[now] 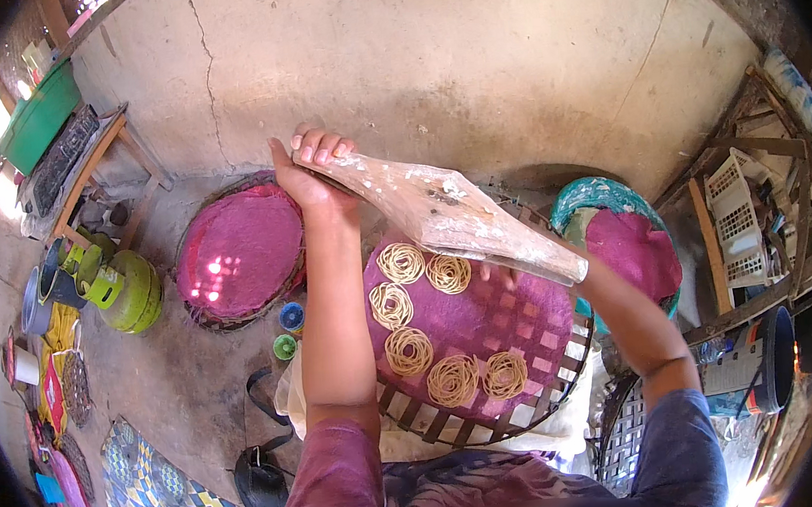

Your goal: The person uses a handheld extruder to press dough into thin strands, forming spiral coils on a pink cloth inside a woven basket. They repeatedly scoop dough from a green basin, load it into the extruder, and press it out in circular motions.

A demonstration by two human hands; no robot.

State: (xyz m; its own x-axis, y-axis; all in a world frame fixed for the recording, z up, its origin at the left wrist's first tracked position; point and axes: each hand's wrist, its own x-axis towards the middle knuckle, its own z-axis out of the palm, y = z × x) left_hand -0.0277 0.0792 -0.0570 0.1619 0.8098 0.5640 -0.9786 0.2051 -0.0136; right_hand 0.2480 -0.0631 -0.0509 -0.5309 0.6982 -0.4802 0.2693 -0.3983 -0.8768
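Note:
My left hand grips the narrow upper end of a worn wooden tool, broad in the middle and dusted white. The tool slants down to the right, its far end in front of my right forearm. My right hand is mostly hidden beneath it; a few blurred fingers show over the tray, and what they hold, if anything, is hidden. Below is a round woven tray lined with purple cloth. Several coiled nests of pale noodle-like strands lie along its left and front.
A basket with pink cloth is at left, and a teal basin with pink cloth at right. A green gas cylinder stands far left by a wooden table. Wooden shelving lines the right side; a cracked wall rises behind.

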